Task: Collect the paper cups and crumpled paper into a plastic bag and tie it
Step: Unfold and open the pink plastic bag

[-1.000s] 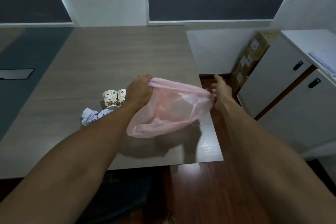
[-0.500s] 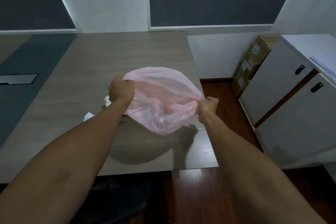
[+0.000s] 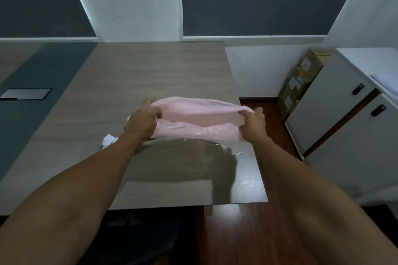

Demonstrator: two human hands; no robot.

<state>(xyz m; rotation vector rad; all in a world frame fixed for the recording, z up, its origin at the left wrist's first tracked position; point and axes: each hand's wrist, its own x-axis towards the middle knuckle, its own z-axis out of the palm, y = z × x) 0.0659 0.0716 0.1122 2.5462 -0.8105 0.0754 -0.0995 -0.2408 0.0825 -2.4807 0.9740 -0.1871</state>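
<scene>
Head view, wood-grain table (image 3: 150,66), white cabinets (image 3: 344,118)

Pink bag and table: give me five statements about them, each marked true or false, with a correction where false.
1. Both hands grip the pink plastic bag. True.
2. The left hand holds a paper cup. False: it grips the bag's left end.
3. A crumpled paper lies on the table, left of the left forearm. True.
4. The bag is tied shut. False: it is stretched between the left hand and the right hand, with no knot.
5. Cardboard boxes stand on the table. False: they stand on the floor beside the white cabinet.
</scene>
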